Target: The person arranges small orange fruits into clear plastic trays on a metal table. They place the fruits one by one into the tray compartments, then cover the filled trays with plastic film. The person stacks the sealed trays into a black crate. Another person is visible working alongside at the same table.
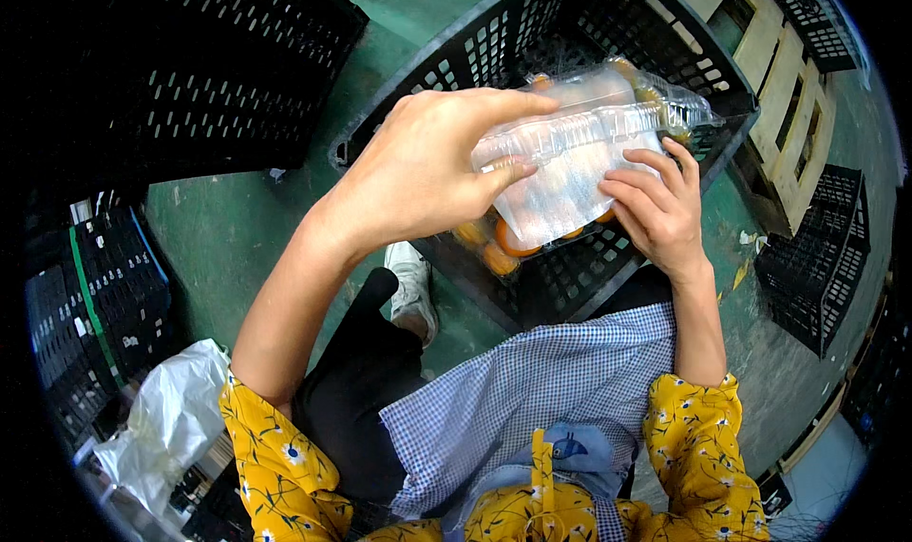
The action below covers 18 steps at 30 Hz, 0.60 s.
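A clear plastic clamshell box (570,125) with round orange fruit (502,257) in it lies between my hands, tilted over a black plastic crate (541,292). A white translucent sheet (556,193) covers most of the fruit. My left hand (442,157) grips the box at its ribbed lid edge, thumb on the near side and fingers across the top. On the right side, my right hand (662,207) holds the box, fingertips bent over the sheet's edge. The box's underside and whatever supports it are hidden.
Stacked black crates (235,79) stand at the upper left, with strapped black crates (100,292) below them. A crumpled plastic bag (171,421) lies at the lower left. On the right are a wooden pallet (784,107) and another black crate (819,257) on the green floor (228,235).
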Available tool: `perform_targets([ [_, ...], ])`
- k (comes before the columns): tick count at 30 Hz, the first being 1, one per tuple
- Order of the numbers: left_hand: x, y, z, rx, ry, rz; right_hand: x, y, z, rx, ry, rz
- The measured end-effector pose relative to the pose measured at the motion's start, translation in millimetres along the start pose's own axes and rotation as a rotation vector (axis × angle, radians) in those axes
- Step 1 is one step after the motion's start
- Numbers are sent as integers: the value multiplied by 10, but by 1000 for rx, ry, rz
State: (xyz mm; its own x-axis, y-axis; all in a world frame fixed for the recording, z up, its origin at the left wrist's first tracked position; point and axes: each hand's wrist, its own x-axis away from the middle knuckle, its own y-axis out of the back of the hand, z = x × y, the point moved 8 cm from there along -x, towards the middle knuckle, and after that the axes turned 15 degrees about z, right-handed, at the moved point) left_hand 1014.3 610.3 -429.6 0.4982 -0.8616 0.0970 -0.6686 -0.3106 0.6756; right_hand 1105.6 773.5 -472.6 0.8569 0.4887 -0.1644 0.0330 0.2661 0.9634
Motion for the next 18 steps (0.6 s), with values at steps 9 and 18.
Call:
perform_targets([
  [9, 133, -159, -216, -113, -75, -120, -292, 372, 35, 43, -76, -187],
  [18, 108, 137, -122, -352, -5, -381, 41, 644, 36, -142, -242, -552],
])
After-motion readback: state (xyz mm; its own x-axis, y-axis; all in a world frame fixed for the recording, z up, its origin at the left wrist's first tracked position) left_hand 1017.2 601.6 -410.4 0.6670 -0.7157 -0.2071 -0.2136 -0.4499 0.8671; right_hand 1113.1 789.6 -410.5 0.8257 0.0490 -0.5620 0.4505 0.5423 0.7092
